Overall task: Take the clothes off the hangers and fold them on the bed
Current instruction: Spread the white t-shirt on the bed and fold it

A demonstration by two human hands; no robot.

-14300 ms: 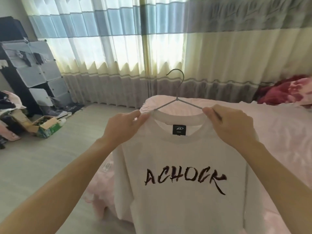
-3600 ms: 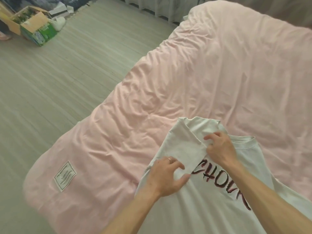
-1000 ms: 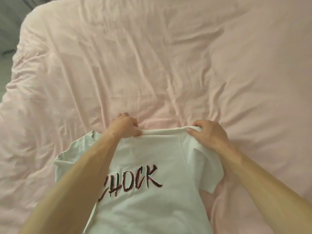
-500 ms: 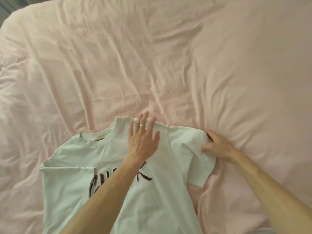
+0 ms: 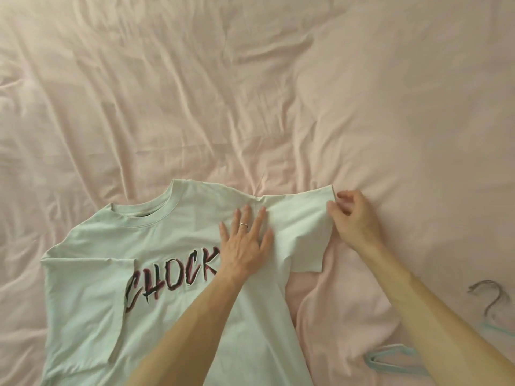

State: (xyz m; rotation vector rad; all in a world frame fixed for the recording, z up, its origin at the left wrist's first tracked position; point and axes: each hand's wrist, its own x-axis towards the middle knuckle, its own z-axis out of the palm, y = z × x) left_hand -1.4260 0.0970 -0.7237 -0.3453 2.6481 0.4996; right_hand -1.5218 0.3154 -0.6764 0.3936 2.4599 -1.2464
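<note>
Left hand: spread, pinning pale printed cotton T-shirt.
Right hand: pinches sleeve hem.
Risk: overtug bunches cloth beside left palm.

A bed fills the whole view, covered in a pale pink sheet. Creases run across it (deepest near the middle, fanning toward the far left), while the far right lies smoother. Light is soft and even.
</note>
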